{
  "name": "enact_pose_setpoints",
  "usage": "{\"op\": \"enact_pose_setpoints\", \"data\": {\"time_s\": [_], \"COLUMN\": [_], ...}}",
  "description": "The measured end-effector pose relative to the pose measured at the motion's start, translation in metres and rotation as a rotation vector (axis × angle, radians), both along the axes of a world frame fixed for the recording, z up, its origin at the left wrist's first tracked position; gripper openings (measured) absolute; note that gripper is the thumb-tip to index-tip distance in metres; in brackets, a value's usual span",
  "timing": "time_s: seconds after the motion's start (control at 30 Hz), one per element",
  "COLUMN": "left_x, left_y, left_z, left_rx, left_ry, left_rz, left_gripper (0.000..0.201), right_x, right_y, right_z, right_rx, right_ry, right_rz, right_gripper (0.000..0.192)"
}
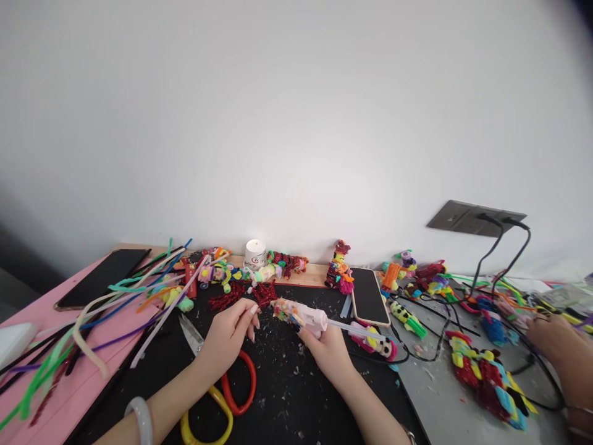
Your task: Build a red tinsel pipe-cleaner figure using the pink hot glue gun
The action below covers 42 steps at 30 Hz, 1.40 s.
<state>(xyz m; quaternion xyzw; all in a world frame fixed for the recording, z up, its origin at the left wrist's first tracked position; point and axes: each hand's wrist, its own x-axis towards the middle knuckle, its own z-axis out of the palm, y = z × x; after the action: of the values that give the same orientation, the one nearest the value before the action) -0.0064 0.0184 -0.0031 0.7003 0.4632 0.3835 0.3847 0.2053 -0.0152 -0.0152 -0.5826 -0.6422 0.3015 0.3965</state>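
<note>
So the right hand [330,349] has a proper grip on a pale pink glue gun [314,317], which sits between the two hands with its messy, fuzz-covered nose aimed at the left hand [233,330]. A clear glue stick [354,327] pokes out the back, over the right hand. The left hand's fingers are curled in with the fingertips close together, but honestly can't tell if there's anything pinched in there. Right behind those fingertips is some sparkly red tinsel [265,294].

Big scissors [191,334] with red and yellow handles lie partly under the left forearm, on the black part of the tabletop [296,408], which is covered in little scraps. Off to the left of that hand there's a messy pile of pipe cleaners [170,309]. Past the right hand, a phone [369,296] lies face up, and a little fuzzy figure [340,266] stands just beside it. Way over to the right, another person's hand [549,337] is down among more fuzzy bits.
</note>
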Motion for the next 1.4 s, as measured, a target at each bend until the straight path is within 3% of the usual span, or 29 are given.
{"op": "enact_pose_setpoints", "data": {"time_s": [0.23,0.4,0.6,0.7,0.8,0.97,1.4], "left_x": [-0.001,0.000,0.001,0.002,0.005,0.012,0.015], "left_y": [0.002,0.004,0.006,0.006,0.004,-0.003,-0.011], "left_z": [0.001,0.003,0.001,0.000,-0.001,-0.002,-0.003], "left_rx": [-0.016,-0.049,-0.077,-0.120,-0.182,-0.291,-0.313], "left_ry": [-0.047,-0.100,-0.158,-0.223,-0.290,-0.332,-0.257], "left_rz": [0.021,0.012,-0.034,-0.076,-0.147,-0.268,-0.345], "left_gripper": [0.027,0.027,0.026,0.027,0.028,0.029,0.029], "right_x": [0.008,0.018,0.017,0.013,0.006,-0.015,-0.028], "right_y": [0.004,0.010,0.012,0.009,0.003,-0.006,-0.004], "right_z": [0.003,0.000,-0.011,-0.004,0.008,0.012,0.006], "right_rx": [0.107,0.160,0.200,0.315,0.415,0.289,0.101], "right_ry": [-0.172,-0.387,-0.571,-0.477,-0.220,0.075,0.410], "right_rz": [-0.114,-0.230,-0.300,-0.285,-0.176,0.030,0.019], "right_gripper": [0.012,0.036,0.051,0.047,0.030,0.020,0.011]}}
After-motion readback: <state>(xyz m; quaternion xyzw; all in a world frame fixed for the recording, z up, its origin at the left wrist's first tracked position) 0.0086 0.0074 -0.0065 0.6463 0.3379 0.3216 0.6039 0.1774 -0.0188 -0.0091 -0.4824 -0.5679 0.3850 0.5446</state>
